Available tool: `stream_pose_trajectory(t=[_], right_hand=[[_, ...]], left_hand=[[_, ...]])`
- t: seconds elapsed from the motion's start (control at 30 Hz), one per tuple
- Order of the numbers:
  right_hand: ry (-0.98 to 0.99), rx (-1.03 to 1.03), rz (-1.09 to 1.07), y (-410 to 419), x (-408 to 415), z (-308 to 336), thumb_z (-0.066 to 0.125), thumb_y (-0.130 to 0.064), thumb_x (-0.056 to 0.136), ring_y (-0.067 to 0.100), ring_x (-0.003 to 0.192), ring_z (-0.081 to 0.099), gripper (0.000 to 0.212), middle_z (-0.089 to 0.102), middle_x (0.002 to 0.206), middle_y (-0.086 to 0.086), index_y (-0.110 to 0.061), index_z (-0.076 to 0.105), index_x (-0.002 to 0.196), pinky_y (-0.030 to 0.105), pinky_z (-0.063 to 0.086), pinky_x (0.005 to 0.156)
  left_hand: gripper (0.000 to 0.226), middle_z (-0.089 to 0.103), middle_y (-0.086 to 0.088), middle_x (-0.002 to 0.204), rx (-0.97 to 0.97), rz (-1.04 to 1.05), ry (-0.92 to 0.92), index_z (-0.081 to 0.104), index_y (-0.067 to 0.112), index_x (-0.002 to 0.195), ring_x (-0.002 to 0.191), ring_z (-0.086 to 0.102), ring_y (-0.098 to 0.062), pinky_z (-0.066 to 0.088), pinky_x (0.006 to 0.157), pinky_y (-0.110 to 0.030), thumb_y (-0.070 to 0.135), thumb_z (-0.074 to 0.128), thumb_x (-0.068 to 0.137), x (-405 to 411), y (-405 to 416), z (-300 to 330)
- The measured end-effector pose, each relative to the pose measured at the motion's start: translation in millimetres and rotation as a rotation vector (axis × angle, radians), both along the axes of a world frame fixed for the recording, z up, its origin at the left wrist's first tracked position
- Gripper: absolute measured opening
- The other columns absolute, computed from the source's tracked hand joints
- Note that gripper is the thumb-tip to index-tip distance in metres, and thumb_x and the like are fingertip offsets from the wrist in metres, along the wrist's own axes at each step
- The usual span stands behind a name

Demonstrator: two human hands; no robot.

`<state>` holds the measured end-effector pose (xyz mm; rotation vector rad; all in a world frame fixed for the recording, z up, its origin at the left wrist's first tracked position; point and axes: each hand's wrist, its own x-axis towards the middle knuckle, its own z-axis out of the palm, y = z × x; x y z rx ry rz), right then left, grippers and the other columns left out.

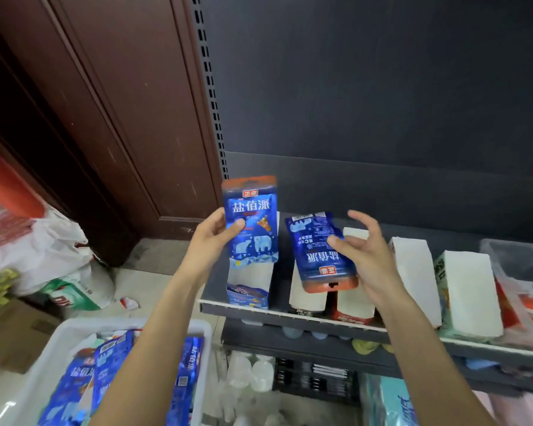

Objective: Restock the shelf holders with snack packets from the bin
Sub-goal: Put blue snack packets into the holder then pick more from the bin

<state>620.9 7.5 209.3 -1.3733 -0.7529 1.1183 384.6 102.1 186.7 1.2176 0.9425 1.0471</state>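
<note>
The left hand (216,232) is gripping a blue packet (251,219) upright, thumb across its face and fingers behind, so that its lower edge is dipping into the open top of the leftmost holder (249,284) on the shelf (289,315); held upright like this, it seems lined up to slide straight down. The right hand (363,250) is holding a second packet (322,250) upside down over the next holder (309,290), the thumb pressing its face while the other fingers are spreading loosely behind, which looks more like a light carry than a firm grip. The two hands are working apart, one at each holder. That second packet probably needs turning before it goes in, since its hang tab is pointing toward the person. Further right, more white holders (412,272) are standing in a row, their contents hidden from this angle. The white bin (59,336) is sitting low at the left, below the shelf, with several more blue packets (105,364) lying in it, so the restocking appears far from finished.
</note>
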Motion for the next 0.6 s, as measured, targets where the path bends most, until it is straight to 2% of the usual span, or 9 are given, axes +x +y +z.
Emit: stream_pose_trajectory(t=[0.03,0.13,0.2,0.27,0.33,0.4,0.43,0.5,0.6], right_hand=[[-0.076,-0.021,0.000,-1,5,-2,0.068,-0.015,0.085,0.015,0.089,0.068,0.045,0.067,0.104,-0.003,-0.034,0.049,0.121,0.025,0.056,0.059],[-0.283,-0.062,0.051,-3,14,1,0.062,-0.016,0.090,0.014,0.094,0.065,0.015,0.066,0.108,-0.001,-0.027,0.064,0.100,0.024,0.056,0.063],[-0.189,-0.050,0.151,-1,18,8,0.049,-0.010,0.097,0.012,0.094,0.066,0.022,0.069,0.107,0.001,-0.022,0.068,0.098,0.021,0.055,0.068],[-0.126,-0.004,0.295,2,21,17,0.046,-0.001,0.097,0.010,0.096,0.068,0.028,0.071,0.105,0.000,-0.017,0.066,0.107,0.021,0.056,0.075],[-0.442,0.053,0.282,11,23,18,0.061,-0.007,0.090,0.006,0.089,0.069,0.020,0.072,0.094,-0.007,-0.020,0.067,0.103,0.020,0.056,0.073],[-0.786,0.115,0.090,23,25,14,0.071,-0.025,0.083,0.006,0.071,0.067,0.002,0.070,0.075,-0.009,-0.023,0.070,0.084,0.024,0.053,0.063],[-0.854,0.144,0.015,30,26,12,0.072,-0.030,0.082,0.008,0.063,0.064,0.010,0.067,0.067,-0.007,-0.023,0.069,0.076,0.026,0.049,0.058],[-0.816,0.155,-0.020,42,25,11,0.072,-0.031,0.082,0.011,0.056,0.054,0.019,0.059,0.057,-0.005,-0.023,0.066,0.066,0.027,0.040,0.055],[-0.487,0.105,-0.005,62,19,8,0.067,-0.023,0.087,0.008,0.058,0.052,0.023,0.059,0.060,-0.007,-0.019,0.060,0.066,0.024,0.038,0.055]], left_hand=[[0.018,0.072,0.002,0.100,-0.011,0.019,0.021,0.062,0.015,0.106,0.092,0.068,-0.016,0.055,0.082,-0.030,0.009,0.060,0.090,-2,6,-5],[0.023,0.072,0.006,0.100,-0.011,0.014,0.135,0.060,0.013,0.114,0.093,0.068,-0.013,0.055,0.076,-0.022,0.009,0.059,0.091,-5,17,-23],[0.027,0.071,0.007,0.104,0.014,0.004,0.190,0.058,0.017,0.118,0.095,0.068,-0.009,0.054,0.075,-0.018,0.012,0.060,0.091,-7,18,-33],[0.027,0.070,0.007,0.107,0.031,0.013,0.213,0.058,0.022,0.116,0.097,0.068,-0.009,0.054,0.075,-0.019,0.015,0.061,0.090,-8,16,-40],[0.026,0.070,0.009,0.104,0.041,0.019,0.238,0.059,0.023,0.114,0.097,0.068,-0.009,0.055,0.076,-0.021,0.016,0.062,0.089,-10,14,-49],[0.025,0.071,0.014,0.097,0.074,0.009,0.332,0.060,0.028,0.109,0.095,0.068,-0.011,0.056,0.078,-0.024,0.017,0.065,0.087,-15,11,-60],[0.025,0.070,0.017,0.093,0.109,-0.016,0.424,0.059,0.032,0.105,0.093,0.067,-0.011,0.056,0.077,-0.024,0.017,0.066,0.086,-18,9,-64],[0.019,0.064,0.019,0.093,0.211,-0.126,0.654,0.057,0.031,0.101,0.092,0.063,-0.006,0.054,0.072,-0.018,0.020,0.065,0.088,-26,3,-72],[0.012,0.064,0.019,0.093,0.379,-0.250,0.871,0.063,0.026,0.099,0.089,0.058,-0.001,0.050,0.071,-0.022,0.035,0.061,0.091,-35,-4,-76]])
